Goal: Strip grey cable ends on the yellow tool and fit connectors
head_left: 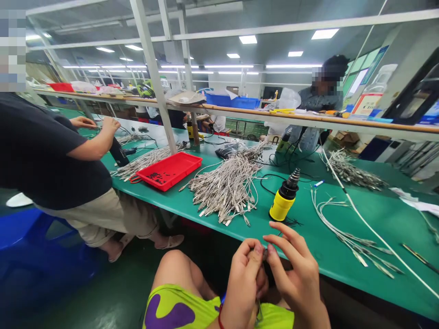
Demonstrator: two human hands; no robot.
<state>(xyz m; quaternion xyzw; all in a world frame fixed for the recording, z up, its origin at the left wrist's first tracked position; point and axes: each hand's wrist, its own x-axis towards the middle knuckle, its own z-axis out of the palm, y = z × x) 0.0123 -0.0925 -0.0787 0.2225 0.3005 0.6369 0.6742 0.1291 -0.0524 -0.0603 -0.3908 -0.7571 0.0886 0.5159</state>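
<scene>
Above my lap, my left hand (245, 278) is closed around a thin cable, part of which seems to hang below the fingers. A small greyish end (265, 254) shows at its fingertips, mostly hidden. Right beside it, my right hand (297, 269) brings thumb and index finger together at that end, its other fingers stretched out. What it pinches is too small to make out. On the green table ahead lies a big heap of grey cables (226, 187) with metal connectors. A yellow and black heat gun (284, 196) stands nozzle up beside some thin black pieces (293, 222).
A red tray (185, 161) with small black parts sits left of the heap. Loose cables (350, 237) lie on the right, near a white cord (363, 214) slanting down. A co-worker (51, 151) stands at left; another person (322, 91) is behind the shelf (233, 112).
</scene>
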